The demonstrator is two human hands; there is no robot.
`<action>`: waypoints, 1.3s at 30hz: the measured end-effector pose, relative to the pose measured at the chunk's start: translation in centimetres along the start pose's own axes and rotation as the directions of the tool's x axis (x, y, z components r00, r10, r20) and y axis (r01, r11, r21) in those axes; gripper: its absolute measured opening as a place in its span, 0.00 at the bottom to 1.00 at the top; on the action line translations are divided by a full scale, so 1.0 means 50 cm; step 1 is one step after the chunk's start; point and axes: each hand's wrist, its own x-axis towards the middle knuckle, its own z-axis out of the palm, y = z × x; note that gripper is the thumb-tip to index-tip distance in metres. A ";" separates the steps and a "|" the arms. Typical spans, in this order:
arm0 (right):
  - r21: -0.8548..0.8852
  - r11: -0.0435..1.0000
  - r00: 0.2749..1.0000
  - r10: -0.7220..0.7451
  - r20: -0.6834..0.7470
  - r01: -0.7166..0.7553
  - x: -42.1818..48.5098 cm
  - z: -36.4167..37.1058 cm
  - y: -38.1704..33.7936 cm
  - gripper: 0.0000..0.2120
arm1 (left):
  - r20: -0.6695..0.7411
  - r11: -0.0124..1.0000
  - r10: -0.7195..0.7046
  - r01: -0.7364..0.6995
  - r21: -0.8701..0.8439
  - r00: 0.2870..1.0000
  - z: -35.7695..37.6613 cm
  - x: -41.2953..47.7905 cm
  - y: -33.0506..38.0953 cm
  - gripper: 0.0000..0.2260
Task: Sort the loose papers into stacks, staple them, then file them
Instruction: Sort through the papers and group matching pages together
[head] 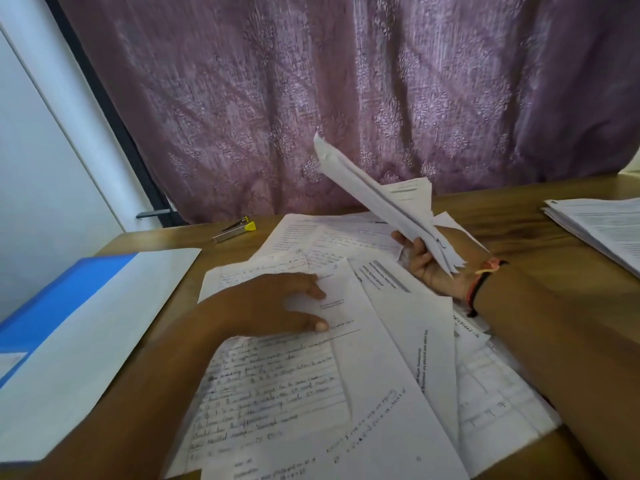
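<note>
Right hand [427,263] grips a raised bundle [377,199]. Left hand [277,306], blurred, seems pressed flat on the near loose papers [381,382]. Slide one sheet free and keep the bundle's edges square.

sheaf [388,199] in right grip [429,265]: matt white paper, creased, ragged edges. loose sheets [346,375] below the grip: same matt paper. counter [512,220]: wood grain, smooth, slight sheen. stapler [235,229] left of grip: bright metal, yellow plastic end. folder [69,306] far left: smooth blue/white, card or plastic unclear. curtain [311,98] behind: mauve patterned cloth.
</note>
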 end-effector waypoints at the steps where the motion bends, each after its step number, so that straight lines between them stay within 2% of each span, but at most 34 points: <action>1: 0.007 1.000 1.000 -0.010 0.003 0.010 0.001 -0.002 0.000 0.10 | -0.031 1.000 -0.006 0.006 -0.017 0.999 0.001 0.000 0.009 0.35; 3: 0.004 1.000 1.000 -0.009 0.008 0.009 0.002 -0.001 0.001 0.11 | -0.032 0.999 0.003 -0.004 -0.041 0.999 0.003 0.000 0.029 0.36; 6: -0.017 1.000 1.000 -0.012 0.002 0.012 0.004 0.000 0.001 0.13 | 0.057 1.000 0.009 -0.011 0.028 0.998 0.007 -0.007 0.039 0.38; 11: -0.057 0.998 1.000 -0.022 0.002 0.022 0.004 0.000 0.003 0.15 | 0.111 0.994 -0.082 0.073 0.084 0.990 -0.004 -0.012 0.022 0.42; 14: -0.077 0.996 0.999 -0.034 0.008 0.034 0.002 0.002 0.004 0.15 | 0.095 0.988 -0.109 0.097 0.124 0.989 -0.011 -0.023 0.017 0.38; 17: -0.097 0.994 0.999 -0.039 0.006 0.040 0.001 0.004 0.004 0.14 | 0.042 0.993 -0.063 0.058 0.107 0.997 -0.014 -0.034 0.031 0.31; 20: -0.110 0.993 0.999 -0.039 0.009 0.040 0.003 0.002 0.004 0.13 | -0.031 0.993 0.075 -0.072 0.093 0.997 -0.006 -0.034 0.079 0.28; 22: -0.111 0.993 0.999 -0.035 0.012 0.037 0.004 0.001 0.004 0.13 | 0.004 0.989 0.142 -0.142 0.035 0.990 0.006 -0.030 0.106 0.29; 25: -0.114 0.993 0.999 -0.036 0.016 0.038 0.002 -0.001 0.003 0.13 | 0.072 0.993 0.080 -0.086 0.076 0.994 0.016 -0.025 0.110 0.32; 30: -0.115 0.992 0.999 -0.045 0.026 0.048 -0.003 0.001 0.005 0.12 | -0.080 0.985 -0.009 0.022 0.173 0.997 0.011 -0.010 0.103 0.34; 35: -0.131 0.989 0.998 -0.060 0.028 0.063 -0.005 0.002 0.004 0.10 | 0.052 0.977 0.210 -0.211 0.023 0.976 0.038 -0.007 0.140 0.33; 37: -0.134 0.989 0.998 -0.054 0.031 0.058 -0.007 0.002 0.004 0.10 | 0.083 0.977 0.208 -0.211 0.023 0.975 0.046 -0.002 0.141 0.34; 39: -0.137 0.989 0.998 -0.052 0.035 0.057 -0.007 0.000 0.003 0.10 | 0.052 0.988 0.149 -0.151 0.033 0.987 0.044 0.002 0.136 0.40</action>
